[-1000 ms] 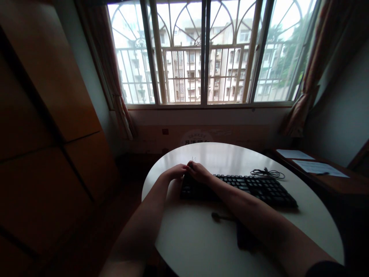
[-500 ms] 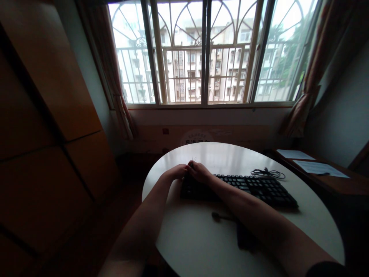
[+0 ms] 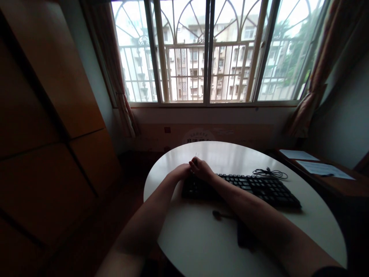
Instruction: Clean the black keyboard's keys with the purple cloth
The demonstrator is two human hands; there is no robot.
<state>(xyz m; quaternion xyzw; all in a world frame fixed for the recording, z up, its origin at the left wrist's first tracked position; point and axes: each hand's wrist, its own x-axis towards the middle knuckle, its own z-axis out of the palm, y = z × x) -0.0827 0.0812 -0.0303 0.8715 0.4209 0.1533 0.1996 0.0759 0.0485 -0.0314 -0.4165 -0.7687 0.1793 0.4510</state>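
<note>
My right hand [image 3: 201, 168] is closed over the far left end of a black keyboard [image 3: 259, 188]. Thin wires [image 3: 197, 155] rise from its fingers, with a small dark body partly seen; it looks like a wire keycap puller. Against it, fingers bent inward, is my left hand [image 3: 184, 170], closed at the same spot. What its fingertips pinch, if anything, is hidden. Under my right forearm lies a small dark brush [image 3: 218, 215], its handle pointing right. A dark flat object [image 3: 244, 237] beside it is partly covered by the arm.
The keyboard rests on a white round-edged table [image 3: 196, 238]. Behind its right part lies a coiled black cable [image 3: 270, 173]. Papers [image 3: 323, 169] lie on a brown side surface at the right. Wooden cabinets [image 3: 83, 154] stand left, and a barred window [image 3: 207, 57] is ahead.
The view has shifted slightly, so everything sits a little farther right. Both hands stay together at the keyboard's left end, with the fingers and thin wires slightly turned.
</note>
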